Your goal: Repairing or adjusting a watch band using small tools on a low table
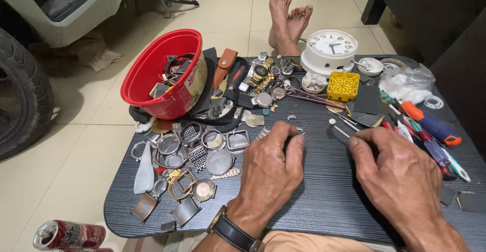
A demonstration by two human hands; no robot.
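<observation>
— Two hands, both mine, on the dark table [324,196]. What are they near?

— My left hand [271,168] is curled, fingers together, tips pressing down near a tiny metal bit [299,129]. I can't tell if I pinch something under them.

— And the other?

— My right hand [400,176] is bunched, fingers together, seemingly on a thin tool [340,129] with a little white ball tip. The tool points up and left from my fingers, slanting toward the tiny bit. My left hand is nearer that bit. The watch cases [202,145] lie further left.

red bowl [167,77], yellow grid tray [342,85], white clock [330,48], dark wood-grain table [324,191]
</observation>
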